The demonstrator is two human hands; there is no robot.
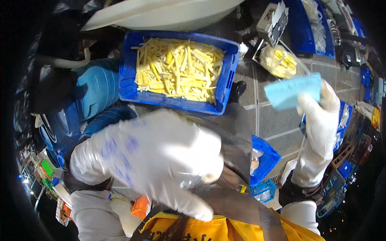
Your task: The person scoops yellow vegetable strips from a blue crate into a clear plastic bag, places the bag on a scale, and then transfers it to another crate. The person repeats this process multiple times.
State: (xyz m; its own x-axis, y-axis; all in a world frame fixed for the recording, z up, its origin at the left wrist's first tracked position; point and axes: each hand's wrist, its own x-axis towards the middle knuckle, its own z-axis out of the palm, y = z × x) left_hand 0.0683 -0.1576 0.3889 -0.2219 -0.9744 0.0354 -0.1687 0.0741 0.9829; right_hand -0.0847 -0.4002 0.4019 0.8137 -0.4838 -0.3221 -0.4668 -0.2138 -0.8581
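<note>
My right hand (319, 105), in a white glove, pinches a light blue slip of paper (294, 91) that looks like a banknote. It is held out to the right, above the tiled floor. Close to the camera, my left hand (169, 159) is blurred; its white glove carries blue print. Its fingers curl inward with the thumb apart, and a bit of clear plastic (187, 182) shows beside them. Whether it grips that plastic is hidden. Beyond it stands a blue plastic crate (178, 107) holding yellow vegetable strips (181, 69), which look like bamboo shoots.
A clear bag of yellow strips (280, 61) lies at the upper right. Blue barrels (98, 87) stand left of the crate. Blue baskets (265, 159) sit on the tiled floor (271, 120). A large pale basin (169, 16) edges the top. I wear a yellow apron (193, 229).
</note>
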